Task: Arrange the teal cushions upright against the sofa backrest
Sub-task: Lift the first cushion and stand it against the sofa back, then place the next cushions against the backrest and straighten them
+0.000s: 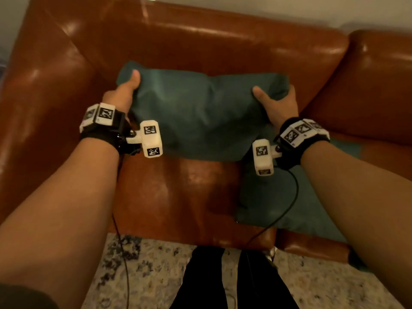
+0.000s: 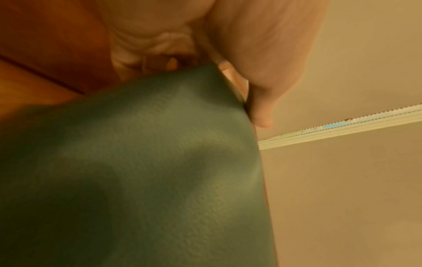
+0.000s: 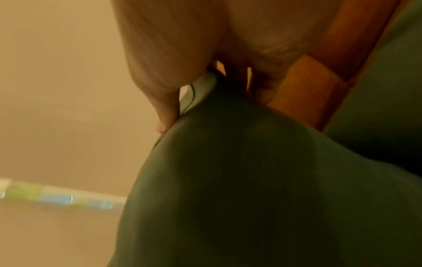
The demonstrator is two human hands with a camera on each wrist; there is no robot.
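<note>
I hold a teal cushion (image 1: 200, 112) up over the sofa seat, close to the brown leather backrest (image 1: 200, 47). My left hand (image 1: 126, 92) grips its upper left corner, thumb on the front face. My right hand (image 1: 275, 103) grips its upper right corner the same way. The left wrist view shows the cushion (image 2: 148, 171) pinched between thumb and fingers (image 2: 262, 101); the right wrist view shows the cushion (image 3: 251, 189) held likewise. A second teal cushion (image 1: 278, 197) lies flat on the seat at the right, partly under my right forearm.
The sofa's left armrest (image 1: 44, 97) bounds the seat on the left. A second backrest section (image 1: 379, 81) continues to the right. The seat (image 1: 178, 192) lies bare below the held cushion. A speckled rug (image 1: 156, 275) and my dark trousers (image 1: 223, 282) are below the sofa's front edge.
</note>
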